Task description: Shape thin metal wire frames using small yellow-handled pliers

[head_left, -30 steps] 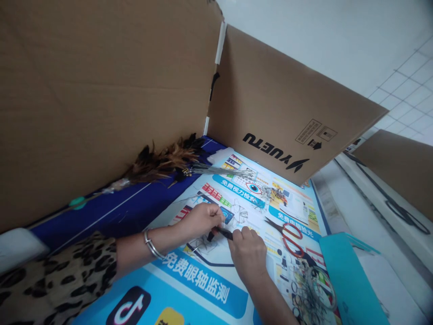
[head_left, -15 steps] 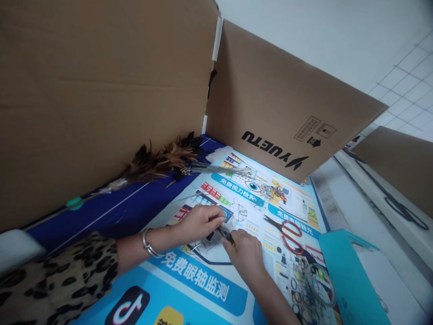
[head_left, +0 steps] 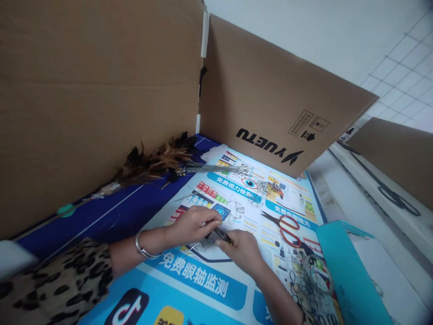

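My right hand (head_left: 241, 250) is closed around the handles of a pair of pliers (head_left: 221, 234), whose dark metal jaws point up and left. Close to the jaws, my left hand (head_left: 196, 224) pinches thumb and finger together; what lies between them is too small to make out. Thin wire strands show around the hands. Just beyond them a wire shape with petal-like loops (head_left: 236, 211) lies on the printed sheet (head_left: 203, 311). Red-handled scissors (head_left: 289, 230) rest to the right of my hands.
Brown feathers (head_left: 152, 160) and a bundle of thin metal wires (head_left: 216, 168) lie at the back left. Cardboard panels (head_left: 270, 90) wall the far side. At right are a coil of wire (head_left: 318, 273), small loose parts and a teal box (head_left: 352, 271).
The view has shifted slightly, so the surroundings sit a little further left. Both hands keep nearly the same position, and the pliers remain in my right hand.
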`<action>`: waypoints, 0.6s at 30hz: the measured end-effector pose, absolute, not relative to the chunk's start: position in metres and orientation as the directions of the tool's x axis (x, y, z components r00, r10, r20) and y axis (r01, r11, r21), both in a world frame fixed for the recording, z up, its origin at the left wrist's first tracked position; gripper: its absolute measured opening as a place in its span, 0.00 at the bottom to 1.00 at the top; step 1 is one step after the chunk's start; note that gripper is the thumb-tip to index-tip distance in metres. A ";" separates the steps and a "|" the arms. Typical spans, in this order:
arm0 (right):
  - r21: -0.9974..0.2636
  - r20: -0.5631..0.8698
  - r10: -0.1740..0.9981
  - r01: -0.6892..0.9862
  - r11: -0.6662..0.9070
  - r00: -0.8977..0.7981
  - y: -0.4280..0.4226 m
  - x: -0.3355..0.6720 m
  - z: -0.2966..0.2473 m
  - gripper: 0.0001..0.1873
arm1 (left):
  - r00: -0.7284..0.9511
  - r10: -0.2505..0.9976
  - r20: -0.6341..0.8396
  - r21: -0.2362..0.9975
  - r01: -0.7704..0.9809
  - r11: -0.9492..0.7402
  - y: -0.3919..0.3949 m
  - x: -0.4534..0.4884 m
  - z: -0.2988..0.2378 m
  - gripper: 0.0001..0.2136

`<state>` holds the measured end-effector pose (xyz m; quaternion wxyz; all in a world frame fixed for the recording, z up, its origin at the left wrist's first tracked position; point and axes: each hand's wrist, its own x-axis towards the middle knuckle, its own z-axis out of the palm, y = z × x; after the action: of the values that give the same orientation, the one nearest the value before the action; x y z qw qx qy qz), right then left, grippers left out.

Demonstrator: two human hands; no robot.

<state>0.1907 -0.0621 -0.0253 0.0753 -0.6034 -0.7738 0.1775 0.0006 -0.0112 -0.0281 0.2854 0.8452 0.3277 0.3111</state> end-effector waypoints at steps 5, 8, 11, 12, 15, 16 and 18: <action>-0.400 -0.104 0.946 0.884 0.244 -0.308 -0.062 0.192 -0.029 0.20 | 0.616 0.706 0.349 0.633 0.400 -0.663 -0.015 0.000 -0.029 0.11; -0.333 -0.026 0.963 0.911 0.244 -0.267 -0.065 0.189 -0.033 0.18 | 0.590 0.739 0.324 0.642 0.437 -0.630 -0.014 0.000 -0.026 0.11; -0.266 0.079 0.976 0.939 0.219 -0.205 -0.069 0.183 -0.037 0.15 | 0.500 0.815 0.293 0.704 0.464 -0.538 -0.007 -0.004 -0.019 0.10; -0.271 0.100 0.976 0.939 0.212 -0.192 -0.069 0.182 -0.038 0.15 | 0.456 0.844 0.281 0.739 0.459 -0.494 -0.003 -0.006 -0.016 0.10; -0.408 0.141 0.978 0.892 0.196 -0.151 -0.067 0.183 -0.041 0.17 | 0.367 0.906 0.209 0.841 0.405 -0.358 0.013 -0.015 -0.014 0.11; -0.486 0.158 0.979 0.853 0.191 -0.129 -0.066 0.185 -0.041 0.18 | 0.382 0.909 0.168 0.864 0.388 -0.323 0.018 -0.018 -0.015 0.11; -0.648 0.193 0.978 0.738 0.187 -0.078 -0.062 0.189 -0.042 0.18 | 0.421 0.902 0.091 0.876 0.397 -0.273 0.028 -0.024 -0.019 0.11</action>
<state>0.1886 -0.0618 -0.0417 0.3050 -0.6064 -0.7075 0.1967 -0.0243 0.0284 -0.0192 0.4108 0.7361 0.4411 0.3078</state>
